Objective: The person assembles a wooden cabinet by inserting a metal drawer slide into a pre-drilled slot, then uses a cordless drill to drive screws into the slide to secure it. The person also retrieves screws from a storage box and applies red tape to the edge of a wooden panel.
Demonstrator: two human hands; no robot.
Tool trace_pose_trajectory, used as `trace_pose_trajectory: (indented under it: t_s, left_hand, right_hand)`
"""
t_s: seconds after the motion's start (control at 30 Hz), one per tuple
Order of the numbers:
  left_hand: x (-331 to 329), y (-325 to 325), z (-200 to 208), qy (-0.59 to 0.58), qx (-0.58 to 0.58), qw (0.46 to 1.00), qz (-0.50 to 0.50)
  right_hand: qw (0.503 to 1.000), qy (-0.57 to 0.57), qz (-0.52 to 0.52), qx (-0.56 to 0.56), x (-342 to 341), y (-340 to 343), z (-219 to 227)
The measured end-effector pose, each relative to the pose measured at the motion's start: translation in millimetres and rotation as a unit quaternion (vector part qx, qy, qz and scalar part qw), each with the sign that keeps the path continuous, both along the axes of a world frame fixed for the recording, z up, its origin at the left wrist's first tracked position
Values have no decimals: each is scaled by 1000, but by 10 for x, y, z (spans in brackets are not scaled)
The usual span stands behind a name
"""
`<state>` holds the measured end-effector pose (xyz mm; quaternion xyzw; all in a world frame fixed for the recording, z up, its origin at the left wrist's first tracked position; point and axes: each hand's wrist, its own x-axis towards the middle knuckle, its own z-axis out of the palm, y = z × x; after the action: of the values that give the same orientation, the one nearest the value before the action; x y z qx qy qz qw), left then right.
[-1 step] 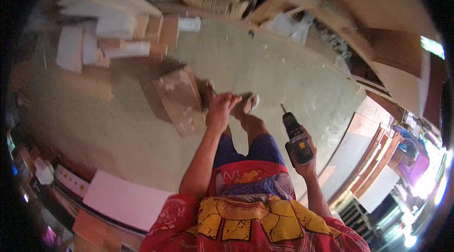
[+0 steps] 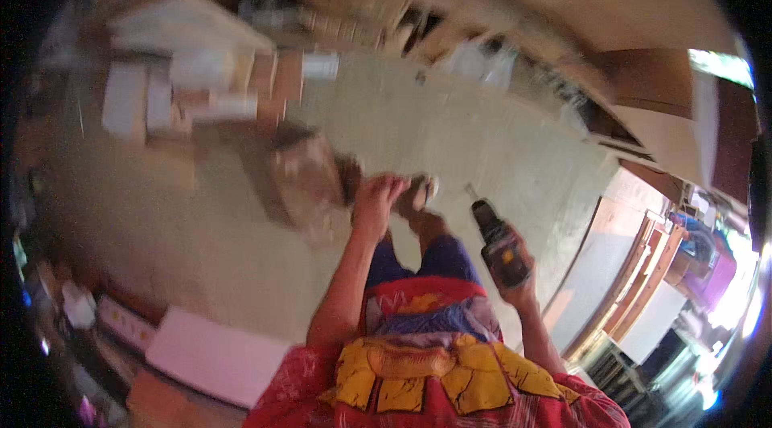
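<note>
My right hand (image 2: 521, 271) is wrapped round the grip of a dark cordless drill (image 2: 503, 249). A thin bit (image 2: 470, 188) sticks out of its front, pointing forward and slightly left. My left hand (image 2: 375, 201) hangs in front of my legs, fingers drawn together; anything in them is too small or blurred to make out. Just left of that hand, a brown cardboard box (image 2: 304, 179) stands on the floor, smeared by motion. My sandalled foot (image 2: 424, 189) shows just beyond the left hand's fingertips.
Pale panels and boards (image 2: 189, 66) are stacked at the far left. A long white panel (image 2: 217, 356) lies at the near left. On the right lean several wooden strips (image 2: 635, 267) beside a grey sheet (image 2: 583, 267). Clear plastic wrapping (image 2: 482, 65) lies along the far wooden structure.
The view has shifted slightly and blurred more. My right hand has tilted the drill a little, its bit moving left and slightly down in the picture. Both hands keep their grip shape.
</note>
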<state>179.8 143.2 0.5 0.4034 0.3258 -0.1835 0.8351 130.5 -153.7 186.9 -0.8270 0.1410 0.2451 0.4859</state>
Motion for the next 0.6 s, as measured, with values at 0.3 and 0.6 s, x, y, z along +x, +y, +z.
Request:
trace_pose_trajectory:
  t_s: [0.3,0.6]
  left_hand:
    - [1588,-199,3226,-175,-291,941,0]
    - [1811,-687,4691,-269,-402,856,-183]
  right_hand:
    - [943,-317,-53,86,542,878,2069]
    - [838,-515,-172,44,555,786,2646]
